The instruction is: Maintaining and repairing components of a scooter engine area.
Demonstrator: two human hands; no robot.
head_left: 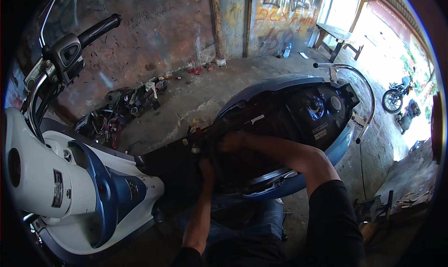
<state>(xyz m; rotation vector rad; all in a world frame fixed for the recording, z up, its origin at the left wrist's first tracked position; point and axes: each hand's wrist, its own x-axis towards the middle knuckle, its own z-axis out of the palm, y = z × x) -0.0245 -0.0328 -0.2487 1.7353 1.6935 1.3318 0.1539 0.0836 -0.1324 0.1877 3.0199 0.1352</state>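
Scooter: a white and dark-blue step-through scooter (42,169) stretches from 9 o'clock, its front end, to 2 o'clock, where a curved chrome grab rail (368,85) closes the tail.
Open bay: a long, dark under-seat cavity (275,115) lies uncovered from the centre toward 2 o'clock, with a round pale-grey cap (335,103) near its far end.
Wiring: a dark tangle with small pale connectors (196,149) sits just off centre toward 8 o'clock, at the cavity's front edge.
Right hand: the person's right hand (232,141) reaches into the cavity's front end, just beside the wiring; its fingers are lost in shadow, so their grip cannot be told.
Left hand: the left hand (206,166) comes up from 6 o'clock, close below the wiring; whether it pinches anything cannot be told.
Done: no seat covers the bay, and the connectors lie exposed.
Left: the work at the front edge looks unfinished, since both hands are in there and the bay stands uncovered; how much remains is unclear.
Floor: a heap of dark mechanical parts (112,117) lies at 9 o'clock by the wall.
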